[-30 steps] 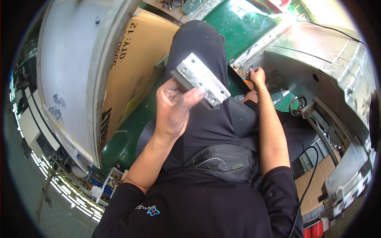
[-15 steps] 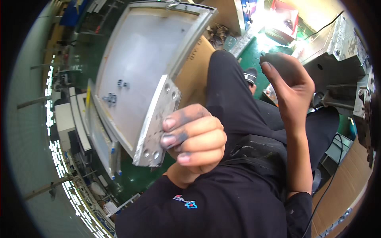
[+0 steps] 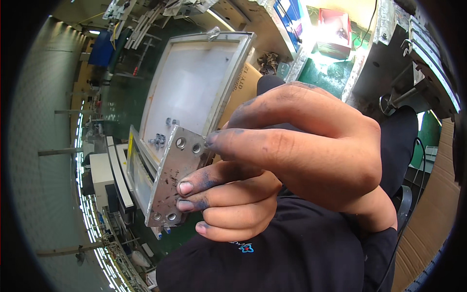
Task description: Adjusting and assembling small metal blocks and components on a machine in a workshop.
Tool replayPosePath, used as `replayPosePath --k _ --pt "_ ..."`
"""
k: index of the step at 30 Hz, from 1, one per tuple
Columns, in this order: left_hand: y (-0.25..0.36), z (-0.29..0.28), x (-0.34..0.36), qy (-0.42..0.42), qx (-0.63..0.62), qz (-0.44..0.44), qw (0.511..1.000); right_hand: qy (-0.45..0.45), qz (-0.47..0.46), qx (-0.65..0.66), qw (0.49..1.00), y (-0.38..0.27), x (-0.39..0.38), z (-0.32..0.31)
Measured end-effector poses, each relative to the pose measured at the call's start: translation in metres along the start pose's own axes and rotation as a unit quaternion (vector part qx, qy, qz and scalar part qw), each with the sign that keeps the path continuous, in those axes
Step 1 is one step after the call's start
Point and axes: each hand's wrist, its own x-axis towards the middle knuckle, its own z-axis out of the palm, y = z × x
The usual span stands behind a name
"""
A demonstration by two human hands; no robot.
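Green floor (image 3: 119, 104) borders a framed panel (image 3: 187, 87) partly hidden by a plate (image 3: 168, 168).

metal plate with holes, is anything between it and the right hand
Nothing visible stands between the right hand and the upper end of the metal plate; a fingertip overlaps its edge in view, though contact is unclear. Lower down, the left hand covers part of it.

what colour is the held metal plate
The metal plate is silvery grey with dark marks, best seen in the head view.
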Motion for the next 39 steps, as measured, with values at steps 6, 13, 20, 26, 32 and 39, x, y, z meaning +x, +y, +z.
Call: replayPosePath --k 6,13,20,26,32,39 --pt "0.006 -0.006 -0.006 -0.04 -0.033 -0.062 0.997 -0.021 0.042 -0.04 0.998 -0.023 0.006 -0.001" --pt "-0.018 -0.003 -0.006 -0.079 -0.073 0.005 0.994 -0.057 0.037 -0.028 0.997 -0.033 0.015 0.0" --pt "-0.018 -0.011 -0.004 -0.069 -0.057 0.022 0.996 0.017 -0.012 -0.029 0.999 -0.03 0.018 0.009" --pt "-0.016 -0.023 -0.006 -0.07 -0.042 0.034 0.996 -0.026 0.012 -0.067 0.997 -0.027 0.008 -0.003" --pt "-0.018 -0.031 -0.007 -0.064 -0.014 0.037 0.997 0.0 -0.017 -0.096 0.995 -0.012 -0.005 -0.004" --pt "-0.029 -0.004 -0.024 0.3 0.442 0.158 0.831 -0.062 0.136 -0.035 0.988 -0.013 -0.025 -0.031"
